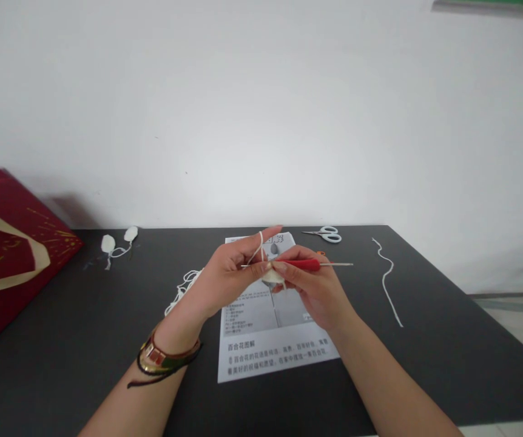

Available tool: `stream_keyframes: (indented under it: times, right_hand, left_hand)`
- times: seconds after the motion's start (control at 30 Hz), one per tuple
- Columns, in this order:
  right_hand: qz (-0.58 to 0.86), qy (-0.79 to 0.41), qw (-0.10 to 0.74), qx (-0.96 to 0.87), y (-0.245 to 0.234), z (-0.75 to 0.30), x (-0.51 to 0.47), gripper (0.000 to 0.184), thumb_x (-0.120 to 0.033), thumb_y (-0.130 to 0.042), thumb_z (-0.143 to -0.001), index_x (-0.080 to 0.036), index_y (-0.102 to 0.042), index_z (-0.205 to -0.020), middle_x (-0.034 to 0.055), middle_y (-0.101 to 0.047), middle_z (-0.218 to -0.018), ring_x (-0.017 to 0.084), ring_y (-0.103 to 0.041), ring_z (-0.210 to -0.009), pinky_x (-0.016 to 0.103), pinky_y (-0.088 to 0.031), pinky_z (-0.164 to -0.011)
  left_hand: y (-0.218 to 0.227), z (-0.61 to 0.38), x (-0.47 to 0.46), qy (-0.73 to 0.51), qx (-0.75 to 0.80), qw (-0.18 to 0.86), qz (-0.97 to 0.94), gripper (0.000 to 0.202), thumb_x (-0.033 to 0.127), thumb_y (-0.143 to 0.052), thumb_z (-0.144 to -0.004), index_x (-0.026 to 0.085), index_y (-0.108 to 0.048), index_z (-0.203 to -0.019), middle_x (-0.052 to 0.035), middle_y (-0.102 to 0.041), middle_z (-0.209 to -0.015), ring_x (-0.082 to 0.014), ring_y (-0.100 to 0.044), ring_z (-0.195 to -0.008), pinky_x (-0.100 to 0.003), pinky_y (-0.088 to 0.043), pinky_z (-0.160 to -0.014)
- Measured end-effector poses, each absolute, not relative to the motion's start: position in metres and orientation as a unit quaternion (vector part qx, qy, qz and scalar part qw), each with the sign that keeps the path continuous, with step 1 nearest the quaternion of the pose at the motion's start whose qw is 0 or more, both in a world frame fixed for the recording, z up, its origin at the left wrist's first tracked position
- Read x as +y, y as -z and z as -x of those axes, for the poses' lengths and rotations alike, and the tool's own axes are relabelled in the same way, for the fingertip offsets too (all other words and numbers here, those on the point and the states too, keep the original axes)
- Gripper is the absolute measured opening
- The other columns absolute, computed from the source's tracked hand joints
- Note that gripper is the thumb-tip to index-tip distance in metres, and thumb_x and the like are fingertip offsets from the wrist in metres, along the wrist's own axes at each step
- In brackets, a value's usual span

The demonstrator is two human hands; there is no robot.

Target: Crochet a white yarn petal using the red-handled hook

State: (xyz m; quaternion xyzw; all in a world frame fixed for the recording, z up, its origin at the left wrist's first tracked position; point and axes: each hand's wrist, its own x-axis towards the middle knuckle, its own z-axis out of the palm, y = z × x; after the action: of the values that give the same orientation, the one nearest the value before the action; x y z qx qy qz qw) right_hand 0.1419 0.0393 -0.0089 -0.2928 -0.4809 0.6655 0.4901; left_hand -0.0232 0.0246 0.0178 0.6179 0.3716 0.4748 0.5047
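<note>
In the middle of the view my right hand point(313, 282) grips a crochet hook point(304, 264) by its red handle, the metal shaft lying level. My left hand point(236, 267) pinches a small white crocheted piece point(273, 277) just below the hook. White yarn point(261, 246) loops over the raised left index finger and runs down to the piece. The fingertips of both hands meet there, so the stitch at the hook's tip is hidden. Beneath the hands lies a printed pattern sheet point(280, 358) with a flower picture, partly covered by them.
A loose heap of white yarn point(184, 290) sits left of the sheet. Two white crocheted pieces point(119, 241) lie at the back left, near a red gift bag point(11, 243). Scissors point(327, 234) lie at the back; a cut yarn strand point(386, 273) is at right on the black table point(443, 346).
</note>
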Motion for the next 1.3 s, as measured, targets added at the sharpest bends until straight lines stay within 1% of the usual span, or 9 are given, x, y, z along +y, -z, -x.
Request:
stream_keyframes:
  times: [0.17, 0.27, 0.4, 0.6, 0.7, 0.8, 0.97, 1.2, 1.3]
  right_hand:
    - [0.284, -0.684, 0.477, -0.473, 0.008, -0.14, 0.038, 0.022, -0.031, -0.075, -0.069, -0.018, -0.067, -0.086, -0.0014, -0.065, -0.071, 0.011, -0.06, -0.055, 0.027, -0.056, -0.054]
    - [0.316, -0.67, 0.462, -0.489, 0.007, -0.141, 0.038, 0.022, -0.033, -0.075, -0.069, -0.015, -0.071, -0.082, 0.0005, -0.067, -0.07, 0.011, -0.06, -0.052, 0.026, -0.053, -0.053]
    - [0.342, -0.636, 0.459, -0.518, 0.005, -0.144, 0.039, 0.019, -0.028, -0.077, -0.067, -0.015, -0.074, -0.079, 0.0014, -0.068, -0.065, 0.011, -0.06, -0.054, 0.027, -0.052, -0.055]
    - [0.334, -0.629, 0.459, -0.531, 0.006, -0.148, 0.04, 0.021, -0.027, -0.078, -0.065, -0.017, -0.073, -0.083, 0.002, -0.069, -0.073, 0.013, -0.061, -0.064, 0.028, -0.055, -0.057]
    - [0.304, -0.637, 0.461, -0.538, 0.006, -0.15, 0.04, 0.013, -0.028, -0.075, -0.07, -0.018, -0.072, -0.078, -0.0008, -0.062, -0.07, 0.012, -0.059, -0.065, 0.028, -0.056, -0.059]
    - [0.257, -0.663, 0.464, -0.529, 0.005, -0.15, 0.04, 0.01, -0.027, -0.073, -0.072, -0.02, -0.071, -0.079, -0.0017, -0.06, -0.076, 0.012, -0.059, -0.072, 0.029, -0.058, -0.062]
    - [0.27, -0.662, 0.449, -0.536, 0.007, -0.149, 0.042, 0.017, -0.029, -0.073, -0.072, -0.02, -0.072, -0.086, 0.0016, -0.068, -0.082, 0.014, -0.061, -0.074, 0.026, -0.057, -0.059]
    - [0.318, -0.636, 0.426, -0.559, 0.009, -0.149, 0.042, 0.017, -0.03, -0.074, -0.071, -0.017, -0.073, -0.081, -0.0009, -0.064, -0.064, 0.009, -0.058, -0.057, 0.022, -0.054, -0.051]
    - [0.3, -0.651, 0.444, -0.538, 0.009, -0.149, 0.042, 0.017, -0.03, -0.074, -0.071, -0.018, -0.073, -0.083, 0.0005, -0.066, -0.067, 0.012, -0.061, -0.062, 0.024, -0.056, -0.054]
  left_hand:
    - [-0.017, 0.023, 0.025, -0.498, 0.381, 0.474, -0.618, 0.05, 0.021, -0.062, -0.079, 0.03, -0.055, -0.127, 0.0025, -0.052, -0.068, -0.012, -0.044, -0.064, -0.027, -0.041, -0.064]
    - [-0.017, 0.023, 0.025, -0.5, 0.392, 0.447, -0.629, 0.05, 0.022, -0.062, -0.08, 0.03, -0.054, -0.128, 0.0026, -0.05, -0.068, -0.0124, -0.042, -0.064, -0.028, -0.04, -0.064]
    - [-0.017, 0.022, 0.027, -0.493, 0.393, 0.425, -0.649, 0.05, 0.024, -0.061, -0.081, 0.027, -0.052, -0.13, 0.0016, -0.05, -0.07, -0.0131, -0.042, -0.065, -0.029, -0.039, -0.067]
    - [-0.014, 0.024, 0.029, -0.5, 0.372, 0.455, -0.636, 0.053, 0.023, -0.062, -0.08, 0.028, -0.049, -0.132, 0.0027, -0.048, -0.07, -0.0111, -0.037, -0.063, -0.026, -0.037, -0.061]
    - [-0.013, 0.022, 0.028, -0.509, 0.342, 0.499, -0.612, 0.053, 0.021, -0.063, -0.08, 0.031, -0.05, -0.131, 0.0047, -0.043, -0.067, -0.0094, -0.036, -0.061, -0.024, -0.034, -0.058]
    - [-0.013, 0.021, 0.027, -0.514, 0.327, 0.517, -0.601, 0.053, 0.021, -0.063, -0.081, 0.031, -0.049, -0.131, 0.0051, -0.042, -0.068, -0.0092, -0.034, -0.06, -0.024, -0.033, -0.057]
    - [-0.013, 0.022, 0.028, -0.513, 0.353, 0.447, -0.642, 0.051, 0.024, -0.06, -0.082, 0.028, -0.048, -0.132, 0.0026, -0.046, -0.071, -0.012, -0.036, -0.064, -0.027, -0.034, -0.059]
    - [-0.015, 0.025, 0.027, -0.481, 0.366, 0.425, -0.673, 0.052, 0.024, -0.057, -0.085, 0.031, -0.044, -0.135, 0.0032, -0.045, -0.069, -0.0114, -0.037, -0.061, -0.027, -0.031, -0.056]
    - [-0.016, 0.026, 0.027, -0.484, 0.354, 0.442, -0.667, 0.052, 0.024, -0.058, -0.084, 0.032, -0.045, -0.134, 0.0041, -0.043, -0.069, -0.0103, -0.034, -0.059, -0.026, -0.029, -0.054]
